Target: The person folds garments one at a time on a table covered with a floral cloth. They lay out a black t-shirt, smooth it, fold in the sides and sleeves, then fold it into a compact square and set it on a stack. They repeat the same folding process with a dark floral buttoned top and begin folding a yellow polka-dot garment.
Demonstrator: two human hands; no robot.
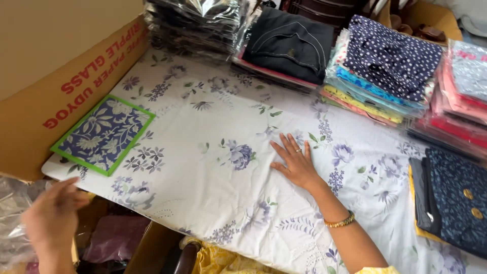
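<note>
My right hand lies flat, fingers spread, on a white sheet with purple flowers that covers the table. It holds nothing. My left hand hovers below the table's near-left corner, fingers loosely curved, close to clear plastic wrapping; nothing is visibly in its grasp. A folded blue floral cloth with a green border rests on the sheet at the left edge, apart from both hands.
A large cardboard box stands along the left. Stacks of plastic-wrapped packets, a dark folded garment, colourful folded fabrics and pink packs line the far edge. Dark blue folded clothes with gold buttons sit at right.
</note>
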